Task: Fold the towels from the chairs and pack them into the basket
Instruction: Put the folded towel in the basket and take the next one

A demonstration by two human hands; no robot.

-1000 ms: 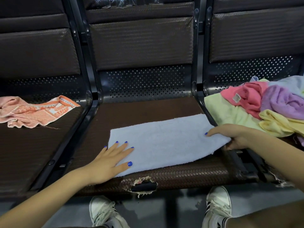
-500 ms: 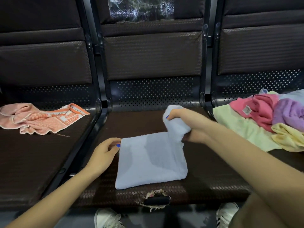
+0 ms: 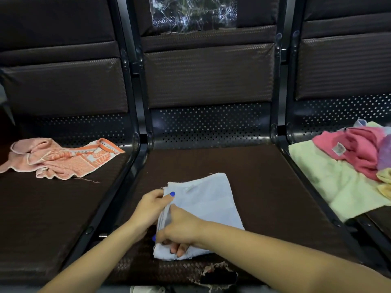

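A pale blue towel (image 3: 208, 205) lies folded in half on the middle chair seat (image 3: 264, 187). My left hand (image 3: 151, 210) pinches its left edge, thumb on top. My right hand (image 3: 179, 229) reaches across and grips the same left edge nearer the front corner, fingers curled under the cloth. An orange patterned towel (image 3: 61, 159) lies crumpled on the left chair. A pile of towels sits on the right chair: a light green towel (image 3: 330, 178), a pink towel (image 3: 359, 149), a purple towel (image 3: 386, 153) and a yellow towel (image 3: 385, 180). No basket is in view.
The three dark seats are joined by black metal frames (image 3: 131, 163). The middle seat's front edge has a torn hole (image 3: 218, 273). A clear plastic patch (image 3: 192, 13) is on the middle backrest. A white shoe (image 3: 146, 289) shows below.
The blue towel went from spread flat to folded in half: my right hand carried its right end over to the left edge. My left hand shifted from flat pressing to pinching.
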